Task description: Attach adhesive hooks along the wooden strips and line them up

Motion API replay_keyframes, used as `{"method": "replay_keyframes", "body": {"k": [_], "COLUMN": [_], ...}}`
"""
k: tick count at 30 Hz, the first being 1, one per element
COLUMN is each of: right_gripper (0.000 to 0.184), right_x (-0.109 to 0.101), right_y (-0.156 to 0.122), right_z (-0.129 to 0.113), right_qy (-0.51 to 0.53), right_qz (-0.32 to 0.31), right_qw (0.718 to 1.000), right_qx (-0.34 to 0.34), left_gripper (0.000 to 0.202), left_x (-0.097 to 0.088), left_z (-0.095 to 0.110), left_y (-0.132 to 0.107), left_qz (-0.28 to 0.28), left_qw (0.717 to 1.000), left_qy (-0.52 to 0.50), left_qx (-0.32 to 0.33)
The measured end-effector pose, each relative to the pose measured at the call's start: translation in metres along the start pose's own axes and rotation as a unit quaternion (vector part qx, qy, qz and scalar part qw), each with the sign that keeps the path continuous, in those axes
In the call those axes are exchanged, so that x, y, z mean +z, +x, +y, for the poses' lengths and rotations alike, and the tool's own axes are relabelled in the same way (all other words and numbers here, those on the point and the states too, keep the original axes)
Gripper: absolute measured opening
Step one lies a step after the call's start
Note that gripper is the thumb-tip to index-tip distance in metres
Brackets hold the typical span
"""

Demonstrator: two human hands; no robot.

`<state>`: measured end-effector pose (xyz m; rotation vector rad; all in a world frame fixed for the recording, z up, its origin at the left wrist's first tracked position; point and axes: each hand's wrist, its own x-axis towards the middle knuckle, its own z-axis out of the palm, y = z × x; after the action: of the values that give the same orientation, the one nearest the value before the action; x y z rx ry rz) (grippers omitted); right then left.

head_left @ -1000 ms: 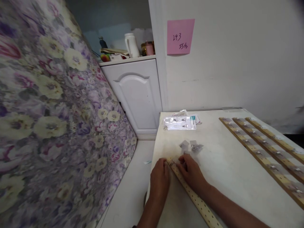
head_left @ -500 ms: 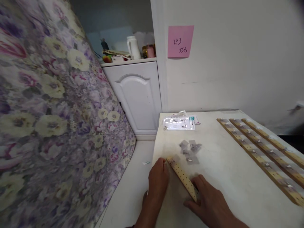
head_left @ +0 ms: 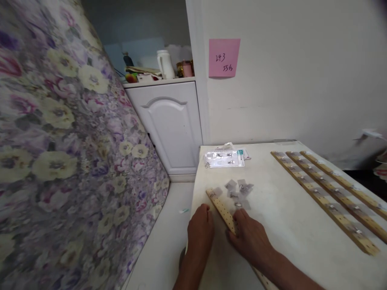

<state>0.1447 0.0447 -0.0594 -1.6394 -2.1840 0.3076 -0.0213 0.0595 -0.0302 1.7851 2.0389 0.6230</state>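
Observation:
A pale wooden strip (head_left: 221, 209) with rows of small holes lies slantwise on the white table (head_left: 290, 241). My right hand (head_left: 252, 237) is closed around its middle, and the near part passes beneath my wrist and forearm. On the strip's far end rests a small clear bag (head_left: 215, 192) with something tiny in it. Just left of the strip, by the table's left edge, my left hand (head_left: 200, 229) is closed; whatever its fingers hold is hidden. Beyond my right hand lie several small clear bags (head_left: 238, 191) with shiny metal pieces inside.
Clear blister packs (head_left: 224, 158) sit at the table's far left. Three wooden strips (head_left: 328, 205) bearing small bagged pieces lie side by side on the right. A flowered curtain (head_left: 81, 161) hangs at left, near a white cabinet (head_left: 169, 129). A pink note (head_left: 224, 58) is on the wall.
My right hand has moved forward along the strip, from its near end to its middle. More of the strip now shows below my forearm. My left hand has stayed nearly in place.

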Motion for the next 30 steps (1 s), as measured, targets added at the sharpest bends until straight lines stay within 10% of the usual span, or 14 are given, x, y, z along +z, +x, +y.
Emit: {"method": "replay_keyframes", "body": {"k": [10,19,30], "right_gripper": [0.027,0.034,0.011], "right_x": [0.002,-0.006,-0.011], "right_y": [0.013,0.029,0.029], "right_z": [-0.001,0.064,0.063], "right_qy": [0.06,0.055,0.152], "right_qz": [-0.006,0.05,0.019], "right_qw": [0.998,0.993,0.977], "right_qx": [0.034,0.092,0.145], "left_gripper": [0.017,0.019,0.019], "left_x": [0.003,0.0,0.004], "left_z": [0.0,0.004,0.004], "left_y": [0.0,-0.002,-0.001], "left_qz": [-0.011,-0.032,-0.03], "left_qw": [1.0,0.999,0.998], "left_qy": [0.018,0.028,0.047], "left_qx": [0.0,-0.018,-0.014]}}
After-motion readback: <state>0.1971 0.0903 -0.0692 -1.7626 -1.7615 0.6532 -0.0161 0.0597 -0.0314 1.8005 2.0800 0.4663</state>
